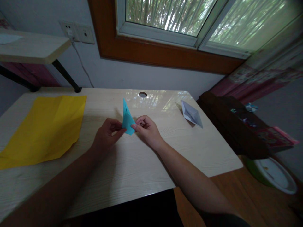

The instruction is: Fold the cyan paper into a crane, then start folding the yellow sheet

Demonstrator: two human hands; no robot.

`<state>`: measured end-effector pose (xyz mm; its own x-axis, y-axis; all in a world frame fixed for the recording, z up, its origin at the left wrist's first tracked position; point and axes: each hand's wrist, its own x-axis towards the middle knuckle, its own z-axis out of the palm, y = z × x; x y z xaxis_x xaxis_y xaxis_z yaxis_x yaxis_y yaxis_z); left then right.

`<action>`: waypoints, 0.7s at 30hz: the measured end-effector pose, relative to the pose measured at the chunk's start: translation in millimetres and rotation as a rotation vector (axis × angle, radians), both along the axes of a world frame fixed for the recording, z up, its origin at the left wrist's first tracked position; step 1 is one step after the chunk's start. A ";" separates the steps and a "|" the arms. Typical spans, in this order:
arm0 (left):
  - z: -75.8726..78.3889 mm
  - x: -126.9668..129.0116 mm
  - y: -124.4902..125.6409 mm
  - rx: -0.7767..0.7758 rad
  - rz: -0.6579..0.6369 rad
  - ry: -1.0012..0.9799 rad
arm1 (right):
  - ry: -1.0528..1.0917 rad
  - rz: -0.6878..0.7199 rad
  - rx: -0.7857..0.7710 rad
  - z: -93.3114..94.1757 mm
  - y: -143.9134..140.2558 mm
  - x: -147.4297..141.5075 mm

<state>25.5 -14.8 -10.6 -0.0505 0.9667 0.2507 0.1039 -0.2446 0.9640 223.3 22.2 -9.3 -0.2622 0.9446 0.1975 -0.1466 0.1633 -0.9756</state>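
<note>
Desk (132, 170): hands apparently pinch blue paper (127, 119).

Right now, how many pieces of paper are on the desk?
3. A yellow sheet lies flat on the left, a blue folded paper is held in both hands mid-desk, and a white folded paper sits on the right.

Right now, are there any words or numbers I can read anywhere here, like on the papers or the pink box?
None can be read.
Pink box on the dark stand: has printing, but too blurred to read.
Pink curtain band: patterned, too blurred to tell any letters.
Blue folded paper held by the left hand and right hand: plain.
Yellow sheet and white paper boat on the table: plain.
</note>
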 end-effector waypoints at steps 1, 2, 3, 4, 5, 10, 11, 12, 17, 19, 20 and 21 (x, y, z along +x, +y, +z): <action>-0.6 0.7 0.2 0.000 -0.004 -0.020 | -0.004 0.002 0.004 0.2 0.1 0.1; -0.8 1.1 0.2 -0.002 -0.008 -0.034 | -0.013 0.005 0.008 0.2 0.1 0.3; -0.5 1.4 0.2 -0.010 -0.016 -0.041 | -0.025 0.009 0.013 0.0 0.1 0.7; 0.1 1.6 0.1 -0.021 -0.029 -0.047 | -0.040 0.015 0.018 -0.4 0.0 1.1; 1.0 1.6 -0.1 -0.035 -0.049 -0.050 | -0.058 0.021 0.024 -0.9 0.0 1.5; 3.8 1.2 0.6 -0.090 -0.109 -0.044 | -0.126 0.050 0.046 -2.3 -0.6 2.9; 3.5 1.2 1.3 -0.101 -0.108 -0.042 | -0.144 0.049 0.052 -1.8 -0.9 2.9; 2.8 1.3 2.1 -0.110 -0.109 -0.045 | -0.165 0.048 0.061 -1.2 -1.3 2.8; 2.0 2.8 5.2 -0.148 -0.092 -0.121 | -0.264 0.077 0.143 -0.4 -3.7 2.3; 4.7 3.5 5.2 -0.178 -0.065 -0.154 | -0.274 0.094 0.164 -1.9 -4.0 2.6; 6.4 3.8 5.0 -0.190 -0.054 -0.166 | -0.276 0.097 0.169 -2.8 -3.9 2.8; 8.1 4.0 4.7 -0.201 -0.048 -0.176 | -0.280 0.096 0.171 -3.8 -3.7 3.0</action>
<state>29.5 -10.1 -2.5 -0.0296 0.9985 0.0453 -0.0767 -0.0474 0.9959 226.3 18.6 -13.1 -0.4149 0.8725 0.2581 0.1009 0.3261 -0.9399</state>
